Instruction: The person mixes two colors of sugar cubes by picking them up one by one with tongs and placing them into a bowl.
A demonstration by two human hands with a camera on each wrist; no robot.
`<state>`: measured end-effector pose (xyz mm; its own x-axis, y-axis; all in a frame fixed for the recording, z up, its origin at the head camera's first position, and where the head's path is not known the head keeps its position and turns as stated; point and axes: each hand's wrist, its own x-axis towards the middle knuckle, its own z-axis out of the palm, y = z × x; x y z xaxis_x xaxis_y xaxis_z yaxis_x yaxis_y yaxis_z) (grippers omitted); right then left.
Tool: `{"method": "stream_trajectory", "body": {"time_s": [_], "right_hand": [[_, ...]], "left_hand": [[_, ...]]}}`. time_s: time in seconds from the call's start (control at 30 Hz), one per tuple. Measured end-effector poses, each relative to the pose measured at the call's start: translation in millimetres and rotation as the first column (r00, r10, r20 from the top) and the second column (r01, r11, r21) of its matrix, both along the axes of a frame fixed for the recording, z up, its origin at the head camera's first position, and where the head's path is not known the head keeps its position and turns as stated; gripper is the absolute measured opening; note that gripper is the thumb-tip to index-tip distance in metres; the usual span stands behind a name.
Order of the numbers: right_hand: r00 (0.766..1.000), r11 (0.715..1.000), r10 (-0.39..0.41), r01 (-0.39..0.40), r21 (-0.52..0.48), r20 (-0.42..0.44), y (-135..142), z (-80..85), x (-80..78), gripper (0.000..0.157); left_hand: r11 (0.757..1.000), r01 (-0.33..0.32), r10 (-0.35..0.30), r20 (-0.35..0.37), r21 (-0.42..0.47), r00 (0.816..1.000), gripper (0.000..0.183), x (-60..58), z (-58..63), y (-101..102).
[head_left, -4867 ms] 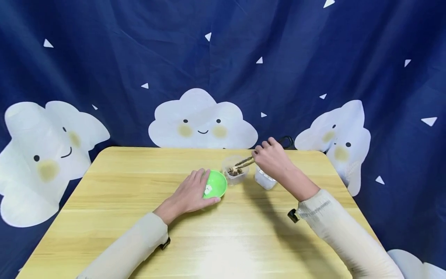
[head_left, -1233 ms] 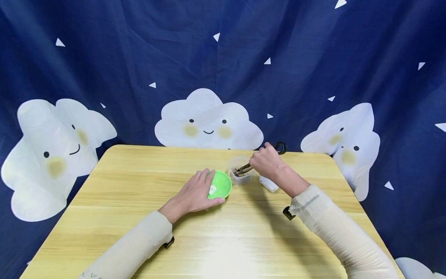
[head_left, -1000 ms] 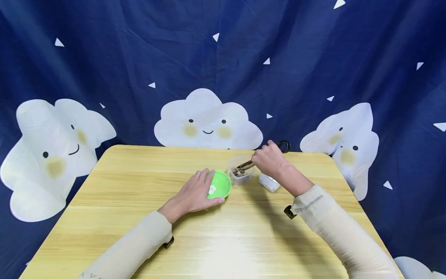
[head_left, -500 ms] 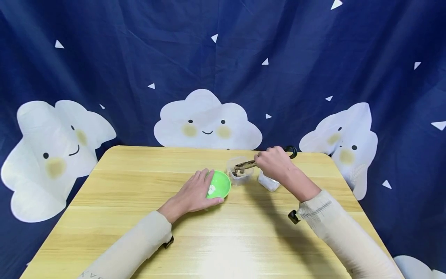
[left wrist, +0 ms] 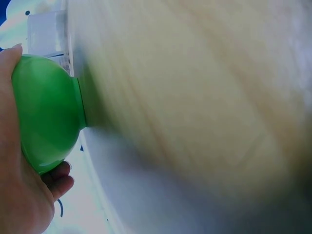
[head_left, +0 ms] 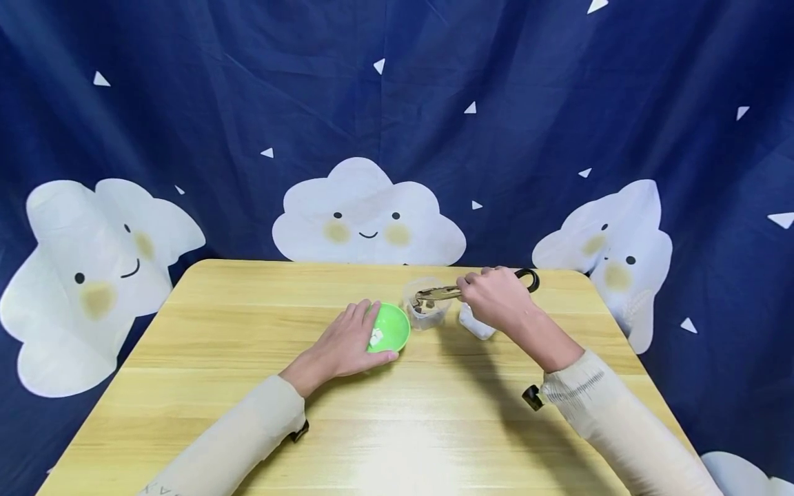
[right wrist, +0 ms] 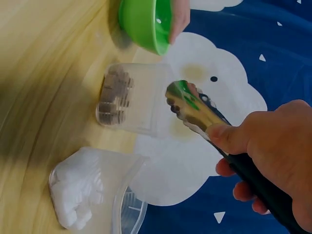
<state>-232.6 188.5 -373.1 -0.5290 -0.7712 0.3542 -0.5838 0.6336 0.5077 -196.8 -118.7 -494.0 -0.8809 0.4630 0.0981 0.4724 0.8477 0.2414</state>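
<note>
Holds a green bowl (head_left: 395,329) in the left-hand grip (head_left: 346,342), thumb on the near side and fingers on the far side, apparently to stop any sliding or tipping. Inside, a few white bits (head_left: 375,337), toward the palm. Holds metal-tipped tongs (head_left: 438,293) in the right-hand grip (head_left: 497,297), fingers wrapped round the black handle, tips close together at or just above the mouth of a clear tub (right wrist: 146,100) with brown cubes (right wrist: 115,95) at the bottom. Cannot tell of any cube between the tips. Slants the tongs downward, likely to clear the tub's rim. Further right, partly hidden beneath the right arm in the head view, a second tub (right wrist: 116,168) of white lumps (right wrist: 77,190). All set in a close row on the table (head_left: 186,344), presumably for short reaches.
</note>
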Motion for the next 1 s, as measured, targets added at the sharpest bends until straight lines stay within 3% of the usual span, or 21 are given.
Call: {"method": "stream_trajectory", "body": {"time_s": [0.37,0.7,1.0], "right_hand": [[0.996,0.998,0.018,-0.024,-0.064,-0.086,0,-11.4,8.7,0.044],[0.999,1.0,0.013,-0.014,-0.028,-0.034,-7,-8.5,21.9,0.036],[0.998,0.999,0.043,-0.044,-0.013,-0.051,-16,-10.5,29.8,0.034]], "left_hand": [[1.0,-0.002,0.002,0.002,0.008,1.0,0.117,1.2,0.5,-1],[1.0,-0.008,0.008,0.012,-0.009,1.0,0.117,0.3,-0.6,0],[1.0,-0.009,0.009,-0.006,-0.013,1.0,0.116,0.9,-0.4,0]]}}
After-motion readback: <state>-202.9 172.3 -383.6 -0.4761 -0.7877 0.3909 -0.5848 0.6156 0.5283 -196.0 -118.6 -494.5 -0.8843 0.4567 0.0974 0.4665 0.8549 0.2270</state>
